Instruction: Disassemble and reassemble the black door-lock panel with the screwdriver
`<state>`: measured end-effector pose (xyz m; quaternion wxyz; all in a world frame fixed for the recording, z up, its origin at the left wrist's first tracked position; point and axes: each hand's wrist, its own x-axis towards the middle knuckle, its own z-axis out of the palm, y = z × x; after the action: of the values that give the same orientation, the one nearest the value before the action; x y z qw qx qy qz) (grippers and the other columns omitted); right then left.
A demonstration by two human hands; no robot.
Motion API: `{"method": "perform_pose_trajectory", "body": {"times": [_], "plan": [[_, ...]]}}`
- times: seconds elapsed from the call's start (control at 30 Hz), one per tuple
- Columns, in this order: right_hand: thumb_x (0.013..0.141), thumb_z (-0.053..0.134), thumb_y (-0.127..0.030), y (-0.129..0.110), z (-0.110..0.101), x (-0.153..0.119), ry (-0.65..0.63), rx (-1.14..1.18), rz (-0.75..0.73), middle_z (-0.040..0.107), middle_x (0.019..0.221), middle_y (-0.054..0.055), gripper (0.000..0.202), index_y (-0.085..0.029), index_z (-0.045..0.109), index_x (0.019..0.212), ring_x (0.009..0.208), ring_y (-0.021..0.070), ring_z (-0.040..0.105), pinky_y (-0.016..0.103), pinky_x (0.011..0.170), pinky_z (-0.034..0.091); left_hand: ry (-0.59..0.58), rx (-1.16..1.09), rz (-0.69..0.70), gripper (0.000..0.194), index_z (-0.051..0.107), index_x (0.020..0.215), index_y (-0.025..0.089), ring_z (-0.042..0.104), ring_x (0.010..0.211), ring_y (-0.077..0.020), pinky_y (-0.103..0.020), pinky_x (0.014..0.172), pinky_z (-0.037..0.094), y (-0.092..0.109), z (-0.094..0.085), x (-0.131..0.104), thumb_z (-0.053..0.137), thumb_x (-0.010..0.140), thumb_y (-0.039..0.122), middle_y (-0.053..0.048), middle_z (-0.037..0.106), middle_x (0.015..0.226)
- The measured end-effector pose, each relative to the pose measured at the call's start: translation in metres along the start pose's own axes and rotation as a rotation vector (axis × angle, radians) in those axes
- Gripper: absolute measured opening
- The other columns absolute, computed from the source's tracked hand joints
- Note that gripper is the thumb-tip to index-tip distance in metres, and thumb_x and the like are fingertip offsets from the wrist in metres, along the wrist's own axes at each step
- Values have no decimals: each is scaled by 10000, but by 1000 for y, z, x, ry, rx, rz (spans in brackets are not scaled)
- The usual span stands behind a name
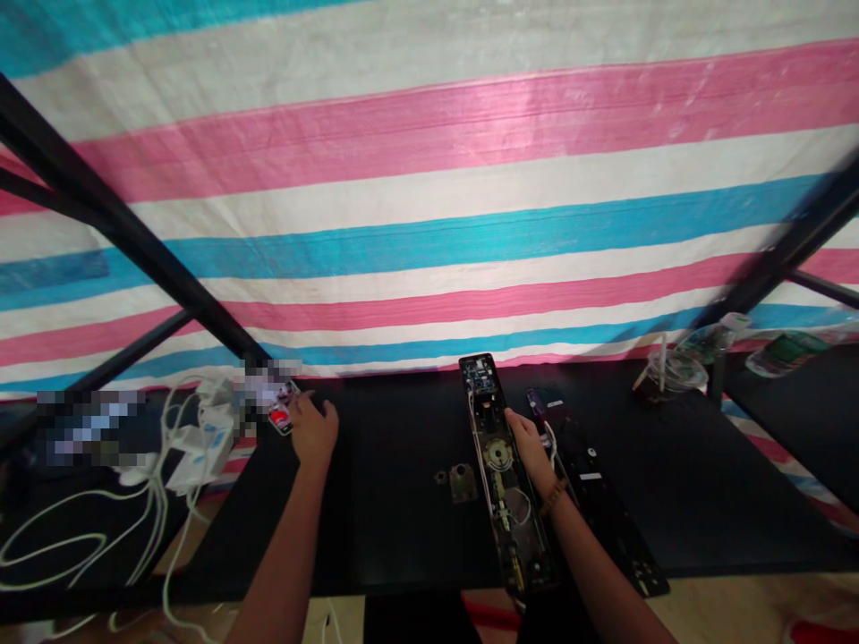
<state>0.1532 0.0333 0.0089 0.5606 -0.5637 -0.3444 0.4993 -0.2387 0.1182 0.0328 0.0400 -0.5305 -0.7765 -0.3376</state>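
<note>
Fingers of the left hand (314,431), spread loosely with the thumb standing apart, touched the edge of a phone-like device (282,419) at the left of the frame; its screen was partly blurred out, so I could not read it. The right hand (530,447) had a narrow grip on the right side of a long black housing (487,429), though I could not see its fingertips on the underside.

That open housing ran from the centre of the frame to the bottom edge, right of centre, with a circuit board (479,376) at its upper end and a round metal part (498,454) midway. I judged the work at that point to be split: steadying the housing while attending to the device. Any shift of the housing called for a level hold, I thought, since thin wires lay loose inside.

Just left of it sat a metal plate (463,483) and a small metal piece (440,478). Beyond the right hand I saw a purple cylinder (535,404) and a long black panel (614,510) on the black table (389,519). Farther out, white cables (157,501) tangled at lower left, and a striped sheet (470,215) hung behind everything.
</note>
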Motion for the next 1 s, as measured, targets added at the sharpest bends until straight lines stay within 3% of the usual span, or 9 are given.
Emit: {"method": "perform_pose_trajectory", "body": {"times": [0.13,0.23,0.3,0.73,1.0], "plan": [[664,678,-786,1,-1,0,4,-7,-5,726,792,63,665,-146,749,830,779,226,632,312,720,510,-182,-55,116,310,581,1182,154,680,884,-243,-403,853,548,16,14,-59,501,917,292,-124,679,1098],[654,681,-791,1,-2,-1,12,-15,5,722,791,64,671,-148,752,835,798,235,634,317,732,512,-278,-48,253,228,626,1089,193,679,974,-249,-404,889,524,23,18,-93,488,932,286,-114,672,1171],[647,681,-793,0,-2,-2,27,-25,8,724,806,69,686,-145,753,860,823,245,640,326,750,514,-293,-34,293,218,637,1066,198,658,1075,-265,-413,911,511,25,16,-102,480,938,277,-124,648,1241],[644,671,-795,-10,2,4,-45,-10,45,664,690,32,634,-166,654,718,675,193,570,297,639,464,-299,56,302,220,648,1065,195,624,1153,-281,-420,915,486,30,15,-103,478,952,276,-138,631,1267],[599,603,-845,-10,4,25,-38,-170,75,620,618,22,678,-168,623,636,625,177,512,318,656,433,-284,70,322,223,641,1071,200,625,1152,-269,-403,904,480,28,15,-104,465,966,285,-127,627,1272]]}}
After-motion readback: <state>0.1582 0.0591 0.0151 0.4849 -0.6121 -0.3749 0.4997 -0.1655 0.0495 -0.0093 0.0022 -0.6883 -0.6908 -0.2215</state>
